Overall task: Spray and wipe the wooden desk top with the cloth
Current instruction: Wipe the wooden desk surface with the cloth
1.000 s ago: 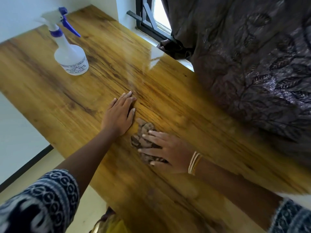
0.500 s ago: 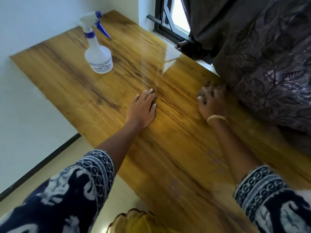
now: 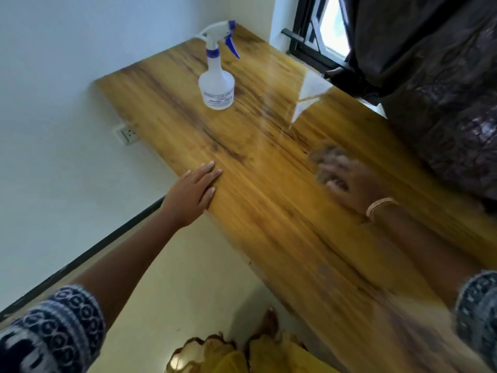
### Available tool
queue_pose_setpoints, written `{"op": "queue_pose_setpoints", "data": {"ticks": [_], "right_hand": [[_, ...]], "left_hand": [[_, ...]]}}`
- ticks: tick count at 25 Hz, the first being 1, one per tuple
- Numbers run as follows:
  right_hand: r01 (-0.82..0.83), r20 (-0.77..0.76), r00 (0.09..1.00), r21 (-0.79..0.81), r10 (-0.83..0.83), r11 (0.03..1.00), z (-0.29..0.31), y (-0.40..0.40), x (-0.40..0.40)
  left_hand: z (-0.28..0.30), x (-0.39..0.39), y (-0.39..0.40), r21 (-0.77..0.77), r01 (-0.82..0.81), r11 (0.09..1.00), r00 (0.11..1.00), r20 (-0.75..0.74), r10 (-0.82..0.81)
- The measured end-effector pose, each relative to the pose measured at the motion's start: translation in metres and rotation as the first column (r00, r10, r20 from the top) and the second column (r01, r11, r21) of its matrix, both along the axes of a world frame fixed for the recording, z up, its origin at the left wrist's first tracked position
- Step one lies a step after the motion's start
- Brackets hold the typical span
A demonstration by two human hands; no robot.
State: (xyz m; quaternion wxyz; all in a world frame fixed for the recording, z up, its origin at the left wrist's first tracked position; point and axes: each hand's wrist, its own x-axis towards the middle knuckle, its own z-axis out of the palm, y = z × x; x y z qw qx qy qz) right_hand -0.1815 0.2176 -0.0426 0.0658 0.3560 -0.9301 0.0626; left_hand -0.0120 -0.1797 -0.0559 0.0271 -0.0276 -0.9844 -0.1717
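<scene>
desk, cloth, bottle: items as lying

desk [image 3: 269, 211]: wooden top, glossy, running from the far corner by the wall toward the near right; a window reflection is showing near its far right edge.

cloth [image 3: 326, 154]: brown, bunched, blurred; lying on the desk toward the right edge, under the fingertips of the right hand.

right hand [image 3: 349, 184]: blurred, fingers spread and pressing down on the cloth; bangles [image 3: 380, 205] sitting at the wrist.

left hand [image 3: 192, 195]: lying flat at the desk's left edge, fingers straight and together, holding nothing, well apart from the cloth.

bottle [image 3: 217, 84]: white spray bottle with a blue trigger, standing upright near the far corner.

curtain [image 3: 435, 90]: dark, patterned, hanging along the desk's right edge.

socket [image 3: 127, 133]: sitting on the wall below the left edge.
</scene>
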Motion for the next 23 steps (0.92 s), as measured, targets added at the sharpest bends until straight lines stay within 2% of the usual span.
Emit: {"op": "queue_pose_setpoints", "data": {"ticks": [1,2,3,4,5,6,7,9,11,13,14,15,16,17,18,19,20,21,22,23], "right_hand": [[0.29,0.044,0.957,-0.105,-0.286,0.951,-0.004,0.007,-0.015],[0.56,0.114,0.828,-0.169,-0.549,0.811,-0.007,0.005,-0.024],[0.725,0.151,0.688,-0.153,-0.71,0.671,-0.007,-0.008,-0.026],[0.776,0.16,0.63,-0.105,-0.76,0.621,-0.006,-0.028,-0.022],[0.735,0.155,0.676,-0.085,-0.72,0.672,-0.004,-0.052,-0.012],[0.614,0.124,0.788,-0.104,-0.603,0.782,-0.002,-0.078,-0.001],[0.451,0.089,0.892,-0.129,-0.442,0.883,-0.002,-0.105,0.015],[0.147,0.058,0.988,-0.118,-0.141,0.982,-0.004,-0.152,0.062],[-0.196,0.094,0.976,-0.008,0.196,0.981,-0.004,-0.178,0.123],[-0.491,0.145,0.865,0.055,0.48,0.869,0.001,-0.17,0.144],[-0.59,0.113,0.807,0.087,0.58,0.803,0.004,-0.158,0.128],[-0.596,0.084,0.803,0.131,0.59,0.792,0.002,-0.145,0.105],[-0.511,0.067,0.859,0.138,0.507,0.848,-0.001,-0.132,0.076],[-0.33,0.044,0.944,0.082,0.327,0.94,-0.004,-0.119,0.046],[-0.097,0.038,0.995,-0.011,0.097,0.995,-0.005,-0.107,0.02],[0.148,0.072,0.987,-0.092,-0.141,0.985,-0.005,-0.099,0.002],[0.393,0.146,0.915,-0.12,-0.375,0.912,-0.004,-0.098,-0.011],[0.583,0.211,0.804,-0.094,-0.556,0.807,-0.001,-0.105,-0.016],[0.67,0.237,0.727,-0.044,-0.644,0.741,0.001,-0.118,-0.013],[0.653,0.214,0.743,-0.026,-0.634,0.757,0.004,-0.135,-0.004]], "left_hand": [[-0.004,0.009,-0.001,-0.027,-0.02,0.999,1.0,-0.003,0.02],[-0.007,0.014,0.001,-0.039,-0.044,0.998,0.999,-0.003,0.044],[-0.01,0.016,0.004,-0.044,-0.066,0.997,0.998,0.001,0.066],[-0.011,0.016,0.006,-0.052,-0.076,0.996,0.997,0.008,0.077],[-0.012,0.016,0.007,-0.065,-0.073,0.995,0.997,0.015,0.074],[-0.013,0.016,0.006,-0.081,-0.066,0.994,0.997,0.021,0.068],[-0.012,0.015,0.004,-0.097,-0.062,0.993,0.998,0.027,0.065],[-0.011,0.015,0.002,-0.113,-0.061,0.992,0.998,0.027,0.065],[-0.009,0.016,0.003,-0.125,-0.061,0.99,0.998,0.028,0.064],[-0.008,0.016,0.004,-0.139,-0.048,0.989,0.998,0.026,0.052],[-0.008,0.016,0.004,-0.14,-0.046,0.989,0.998,0.025,0.05],[-0.009,0.016,0.004,-0.134,-0.05,0.99,0.998,0.021,0.053],[-0.01,0.016,0.003,-0.12,-0.059,0.991,0.998,0.017,0.061],[-0.01,0.016,0.003,-0.104,-0.067,0.992,0.998,0.013,0.069],[-0.011,0.015,0.003,-0.093,-0.074,0.993,0.997,0.011,0.076],[-0.012,0.016,0.003,-0.09,-0.08,0.993,0.997,0.009,0.081],[-0.013,0.017,0.004,-0.092,-0.085,0.992,0.996,0.006,0.086],[-0.013,0.017,0.005,-0.092,-0.089,0.992,0.996,-0.003,0.09],[-0.013,0.017,0.006,-0.088,-0.09,0.992,0.996,-0.013,0.089],[-0.012,0.017,0.006,-0.079,-0.09,0.993,0.996,-0.021,0.088]]}}
